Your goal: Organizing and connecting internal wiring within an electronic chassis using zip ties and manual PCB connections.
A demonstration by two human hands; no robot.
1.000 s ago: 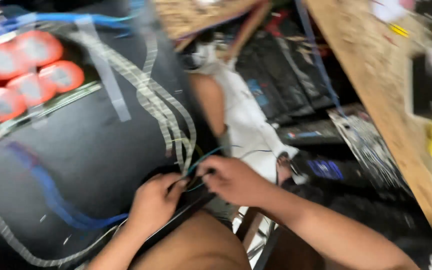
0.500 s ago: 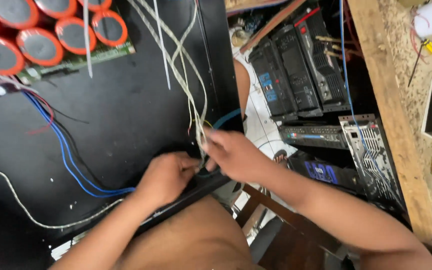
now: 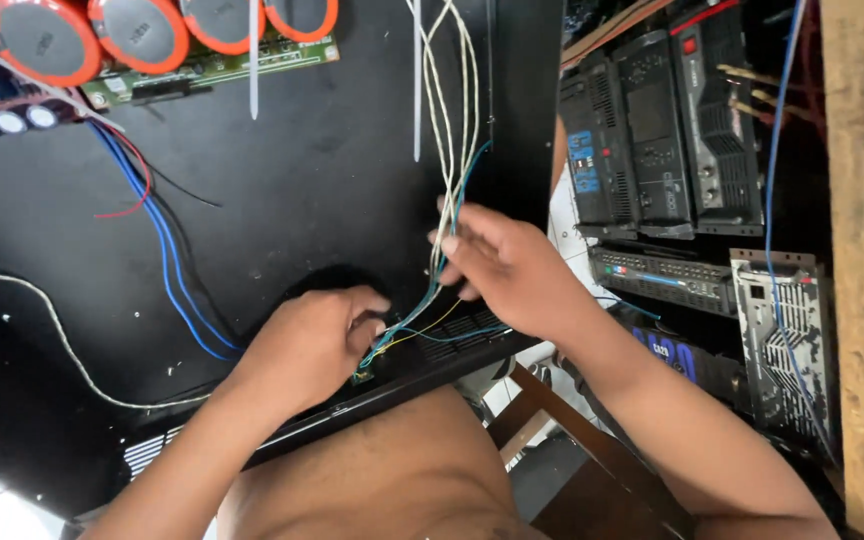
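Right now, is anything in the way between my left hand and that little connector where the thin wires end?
Nothing visible. The left hand is already at the small connector on the black chassis edge, while the right hand holds the wire bundle up beside it.

The orange cans [image 3: 142, 35] at the top are cut off by the picture's edge. The white wires [image 3: 447, 90] run out of the top too, so their ends cannot be seen. The left hand [image 3: 307, 345] covers the spot where the thin wires [image 3: 407, 325] end. Both arms leave the picture at the bottom.
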